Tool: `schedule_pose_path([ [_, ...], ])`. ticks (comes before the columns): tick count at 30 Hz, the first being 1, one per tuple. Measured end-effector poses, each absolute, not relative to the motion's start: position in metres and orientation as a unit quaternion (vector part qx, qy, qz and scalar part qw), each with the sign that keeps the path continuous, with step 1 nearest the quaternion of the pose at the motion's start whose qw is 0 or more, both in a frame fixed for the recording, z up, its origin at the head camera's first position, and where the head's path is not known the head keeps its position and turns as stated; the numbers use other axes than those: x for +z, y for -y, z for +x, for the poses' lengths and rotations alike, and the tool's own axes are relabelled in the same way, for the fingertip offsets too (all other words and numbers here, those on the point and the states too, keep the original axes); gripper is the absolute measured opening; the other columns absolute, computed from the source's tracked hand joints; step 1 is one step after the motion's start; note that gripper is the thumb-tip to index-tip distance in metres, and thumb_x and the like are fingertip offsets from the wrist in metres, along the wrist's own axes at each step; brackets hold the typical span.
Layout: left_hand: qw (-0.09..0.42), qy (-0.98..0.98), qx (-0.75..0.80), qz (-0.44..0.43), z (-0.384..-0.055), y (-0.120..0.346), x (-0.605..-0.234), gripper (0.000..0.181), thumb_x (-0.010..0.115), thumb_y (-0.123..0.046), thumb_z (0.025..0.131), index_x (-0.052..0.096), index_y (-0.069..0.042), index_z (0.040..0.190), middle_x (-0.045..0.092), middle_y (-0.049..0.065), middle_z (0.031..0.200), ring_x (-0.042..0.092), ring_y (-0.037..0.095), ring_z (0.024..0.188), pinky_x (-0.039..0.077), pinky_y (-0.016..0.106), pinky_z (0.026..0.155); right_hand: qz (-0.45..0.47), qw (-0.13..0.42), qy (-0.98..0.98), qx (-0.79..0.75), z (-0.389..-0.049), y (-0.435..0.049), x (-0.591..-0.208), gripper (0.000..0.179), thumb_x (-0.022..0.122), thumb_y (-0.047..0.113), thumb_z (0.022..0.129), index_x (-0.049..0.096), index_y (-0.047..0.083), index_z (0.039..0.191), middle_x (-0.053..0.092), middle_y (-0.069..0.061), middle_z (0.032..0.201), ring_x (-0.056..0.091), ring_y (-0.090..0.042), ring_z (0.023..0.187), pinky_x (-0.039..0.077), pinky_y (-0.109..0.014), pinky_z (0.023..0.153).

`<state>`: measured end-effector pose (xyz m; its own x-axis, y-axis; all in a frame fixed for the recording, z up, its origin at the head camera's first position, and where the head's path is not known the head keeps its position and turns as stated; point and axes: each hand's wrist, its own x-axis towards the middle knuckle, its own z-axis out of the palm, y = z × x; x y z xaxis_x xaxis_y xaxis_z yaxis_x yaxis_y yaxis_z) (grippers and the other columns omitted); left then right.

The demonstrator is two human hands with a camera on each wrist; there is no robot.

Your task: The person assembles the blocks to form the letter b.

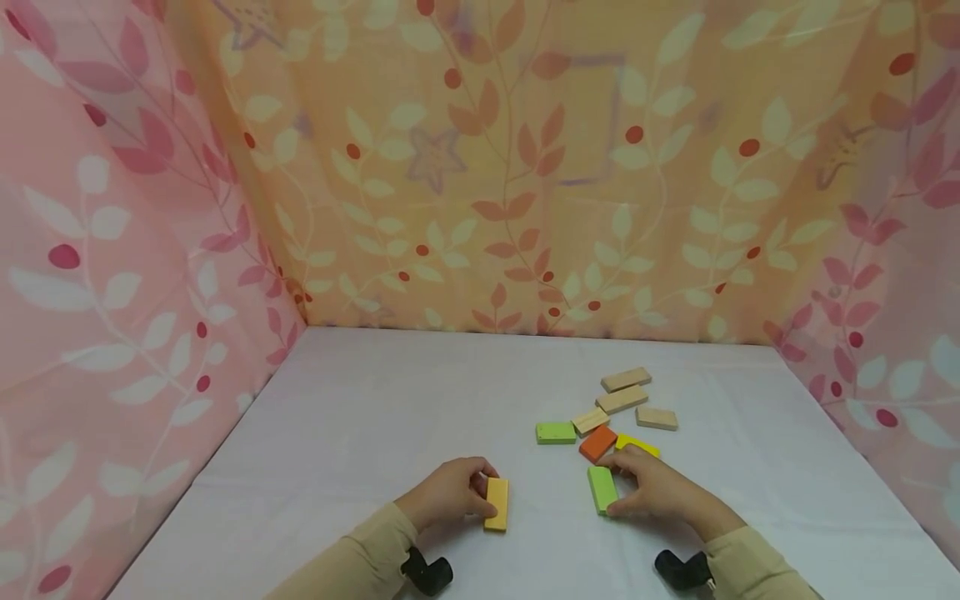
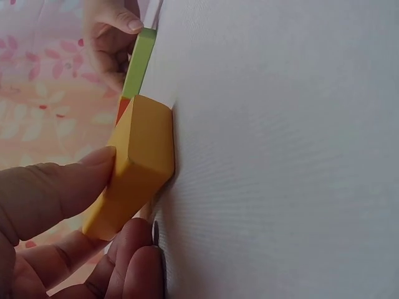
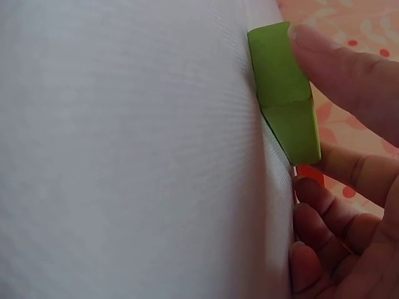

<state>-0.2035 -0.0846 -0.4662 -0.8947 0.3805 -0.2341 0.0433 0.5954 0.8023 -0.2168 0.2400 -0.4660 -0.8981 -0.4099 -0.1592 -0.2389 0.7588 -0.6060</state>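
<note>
Amber block between left fingers, green block between right fingers

Noted at lower centre of the frame: one amber-yellow block, plain. To its right, one lime-green block; above, a second lime-green block, an orange-red block and a bright yellow block. Four wooden blocks: natural tan, the leftmost grain-streaked. Tabletop: plain white. Rear cloth, top of frame: orange-yellow, cream and rust leaves, red dots, mauve star outlines. Side cloths: pink, white and rose leaves. Sleeves: beige.
</note>
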Motion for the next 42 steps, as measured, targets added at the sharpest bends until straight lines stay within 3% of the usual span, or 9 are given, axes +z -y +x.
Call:
schedule_pose_path([
  [8, 0.197, -0.872, 0.426, 0.137, -0.201, 0.087, -0.465, 0.034, 0.08, -0.008, 0.065, 0.06, -0.015, 0.091, 0.056, 0.0, 0.073, 0.051, 0.013, 0.065, 0.042, 0.025, 0.053, -0.19, 0.144, -0.925, -0.295, -0.219, -0.243, -0.469, 0.061, 0.081, 0.041, 0.063, 0.058, 0.021, 0.116, 0.047, 0.001, 0.104, 0.044, -0.016, 0.094, 0.041, -0.039, 0.081],
  [17, 0.201, -0.877, 0.413, 0.139, -0.2, 0.088, -0.465, 0.034, 0.082, -0.009, 0.064, 0.062, -0.017, 0.091, 0.056, 0.0, 0.079, 0.05, 0.014, 0.07, 0.041, 0.025, 0.056, -0.199, 0.142, -0.921, -0.304, -0.216, -0.241, -0.463, 0.058, 0.081, 0.038, 0.063, 0.059, 0.02, 0.113, 0.047, 0.001, 0.101, 0.043, -0.018, 0.093, 0.041, -0.034, 0.079],
  [30, 0.206, -0.872, 0.418, 0.147, -0.197, 0.089, -0.464, 0.034, 0.082, -0.007, 0.063, 0.061, -0.015, 0.089, 0.056, -0.001, 0.08, 0.054, 0.012, 0.068, 0.044, 0.025, 0.058, -0.2, 0.136, -0.918, -0.313, -0.217, -0.241, -0.463, 0.056, 0.082, 0.04, 0.061, 0.056, 0.019, 0.106, 0.049, 0.0, 0.108, 0.045, -0.019, 0.099, 0.04, -0.044, 0.088],
  [42, 0.178, -0.883, 0.408, 0.152, -0.205, 0.098, -0.462, 0.033, 0.08, -0.017, 0.068, 0.061, -0.016, 0.095, 0.058, -0.004, 0.083, 0.053, 0.012, 0.073, 0.044, 0.026, 0.064, -0.228, 0.156, -0.896, -0.348, -0.219, -0.24, -0.462, 0.061, 0.083, 0.031, 0.062, 0.05, 0.013, 0.11, 0.052, 0.0, 0.101, 0.049, -0.017, 0.088, 0.044, -0.026, 0.073],
])
